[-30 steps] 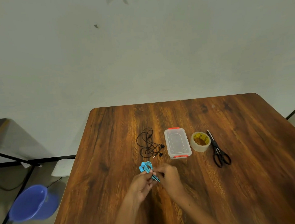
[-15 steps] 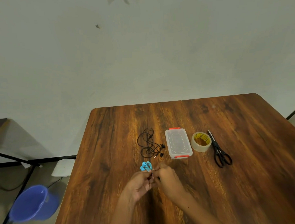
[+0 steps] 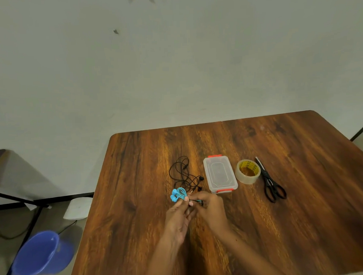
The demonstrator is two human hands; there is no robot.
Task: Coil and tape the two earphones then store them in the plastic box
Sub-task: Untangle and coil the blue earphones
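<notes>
A blue earphone (image 3: 178, 194) is bunched into a small coil above the wooden table (image 3: 304, 215). My left hand (image 3: 179, 217) pinches the coil from below. My right hand (image 3: 210, 207) pinches its cable end just to the right. A black earphone (image 3: 183, 174) lies loose and uncoiled on the table behind my hands. To its right stands the clear plastic box (image 3: 219, 174) with orange latches, lid on. A roll of clear tape (image 3: 248, 171) sits right of the box.
Black scissors (image 3: 271, 182) lie right of the tape, blades pointing away. A blue bucket (image 3: 41, 254) and a white device (image 3: 77, 207) are on the floor left of the table. A dark table frame (image 3: 17, 200) stands at far left.
My hands have drawn the blue cable tighter: the loose tail seen hanging below earlier is now gathered between my fingers. The coil sits slightly more to the left.
</notes>
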